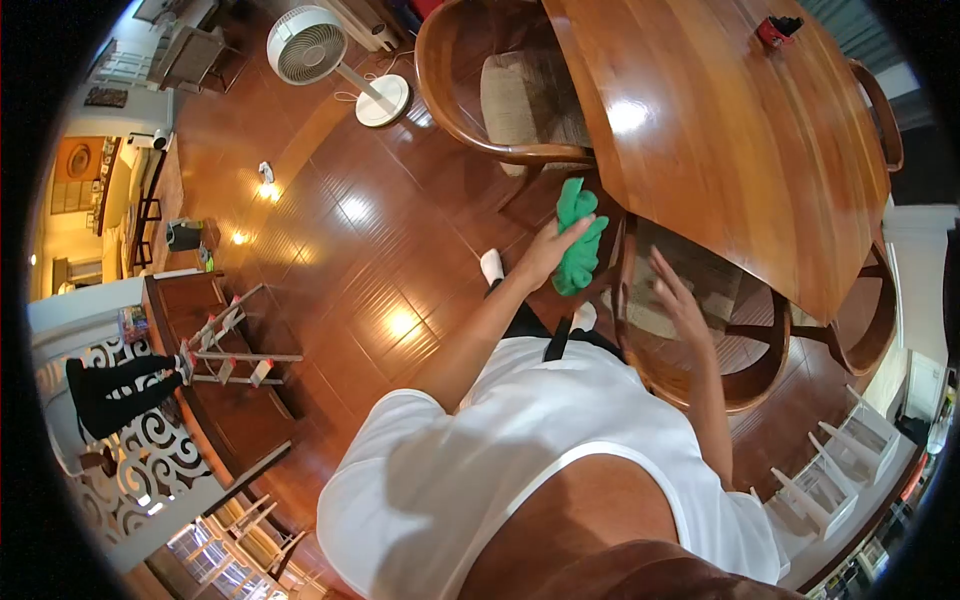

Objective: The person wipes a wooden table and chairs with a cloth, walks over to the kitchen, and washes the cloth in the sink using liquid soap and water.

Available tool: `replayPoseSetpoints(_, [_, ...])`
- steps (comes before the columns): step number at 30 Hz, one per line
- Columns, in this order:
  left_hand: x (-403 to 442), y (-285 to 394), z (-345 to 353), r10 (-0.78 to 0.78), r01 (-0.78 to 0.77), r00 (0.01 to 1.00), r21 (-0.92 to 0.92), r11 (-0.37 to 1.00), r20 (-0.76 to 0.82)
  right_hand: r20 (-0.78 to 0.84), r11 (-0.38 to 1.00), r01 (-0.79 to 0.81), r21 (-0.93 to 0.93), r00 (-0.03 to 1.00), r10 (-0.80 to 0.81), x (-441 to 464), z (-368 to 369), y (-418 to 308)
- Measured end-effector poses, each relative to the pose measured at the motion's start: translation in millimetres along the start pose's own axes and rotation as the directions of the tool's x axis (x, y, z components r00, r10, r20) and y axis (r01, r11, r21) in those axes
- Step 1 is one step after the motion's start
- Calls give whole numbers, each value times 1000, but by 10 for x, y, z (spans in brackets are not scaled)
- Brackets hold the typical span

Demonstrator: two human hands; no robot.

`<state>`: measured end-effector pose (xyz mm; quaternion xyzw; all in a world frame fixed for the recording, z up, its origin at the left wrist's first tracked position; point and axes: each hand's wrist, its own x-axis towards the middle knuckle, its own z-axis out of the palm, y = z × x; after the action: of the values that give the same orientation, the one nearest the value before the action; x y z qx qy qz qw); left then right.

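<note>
My left hand [545,252] is closed around a bunched green cloth [578,262], which hangs out above and below the fingers. It is in the air in front of my body, over the tiled floor. My right hand [680,300] is raised with its fingers stretched apart, holding nothing. Behind that hand is a wooden armchair [745,388] with a pale woven seat. A large polished wooden table [700,130] lies just beyond, and neither hand appears to touch it.
Another wooden armchair [440,70] stands at the table's left side. A small red container [775,32] with dark contents sits on the tabletop. To the far left are a white fan [308,46] and a stepladder [240,355]. White stools [815,495] stand at the lower right.
</note>
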<state>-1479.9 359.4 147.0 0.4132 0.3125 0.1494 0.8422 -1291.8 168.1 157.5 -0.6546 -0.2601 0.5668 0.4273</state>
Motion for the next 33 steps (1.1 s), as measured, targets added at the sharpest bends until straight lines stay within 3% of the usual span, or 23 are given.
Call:
replayPoseSetpoints(2, [-1,295,-97,-89,71,983,111,991,161,-30,890,96,446,995,-92,446,593,-123])
replayPoseSetpoints(4, [70,346,-294,-87,-30,947,359,933,308,-22,727,59,684,998,-60,1001,1048,-31])
replayPoseSetpoints(5, [71,452,-381,18,-232,928,537,811,373,-40,731,74,679,997,-64,1169,1234,-115])
replayPoseSetpoints(7, [257,730,-855,42,-245,915,473,846,401,-51,755,98,649,995,-85,1502,1500,-330])
replayPoseSetpoints(8, [282,886,-1133,59,-251,913,439,863,404,-20,792,24,610,1000,-15,1635,1580,-435])
replayPoseSetpoints(9, [150,1342,-1229,-117,46,952,246,968,284,5,821,-42,570,999,48,1780,1644,-569])
replayPoseSetpoints(10, [163,1512,-1516,-56,-3,965,223,975,257,25,842,-102,530,994,105,1921,1721,-732])
replayPoseSetpoints(12, [261,1787,-2058,60,-97,979,186,978,195,-160,927,97,362,986,-40,2095,2002,-1289])
replayPoseSetpoints(14, [455,2012,-2528,205,-176,976,310,934,-65,-245,952,291,90,933,-262,2383,2194,-1644])
replayPoseSetpoints(15, [530,2109,-2743,318,-249,936,351,903,-153,-281,880,461,116,865,-416,2501,2341,-1883])
replayPoseSetpoints(16, [587,2247,-2919,318,-210,929,437,875,-191,-319,771,623,129,762,-563,2639,2463,-2079])
replayPoseSetpoints(19, [896,2389,-3399,355,-172,888,506,845,-291,-289,716,697,43,695,-659,3057,2689,-2146])
replayPoseSetpoints(20, [1053,2386,-3514,361,-161,878,517,840,-315,-222,813,505,291,862,-456,3184,2758,-2133])
replayPoseSetpoints(21, [1223,2370,-3611,367,-148,867,528,836,-337,-94,827,254,501,966,-240,3306,2814,-2094])
replayPoseSetpoints(22, [1435,2332,-3734,362,-139,873,545,827,-327,82,758,-28,651,996,-34,3456,2868,-2017])
replayPoseSetpoints(23, [1693,2258,-3879,442,-169,851,648,743,-284,70,937,312,-160,950,-304,3655,2938,-1590])
replayPoseSetpoints(24, [1947,2218,-4001,511,-192,828,739,646,-231,266,349,450,-822,846,-463,3792,2985,-1218])
replayPoseSetpoints(27, [2549,2339,-4151,503,-154,835,782,604,-223,268,230,350,-908,908,-323,3703,3052,-1469])
replayPoseSetpoints(30, [2999,2514,-4237,498,-220,847,730,647,-186,240,524,454,-720,872,-426,3820,2909,-1455])
replayPoseSetpoints(31, [3141,2498,-4250,502,-196,833,725,660,-231,214,658,430,-618,898,-385,3885,2868,-1457])
replayPoseSetpoints(33, [3284,2474,-4257,558,-236,794,723,649,-241,233,743,428,-515,904,-360,3996,2783,-1407])
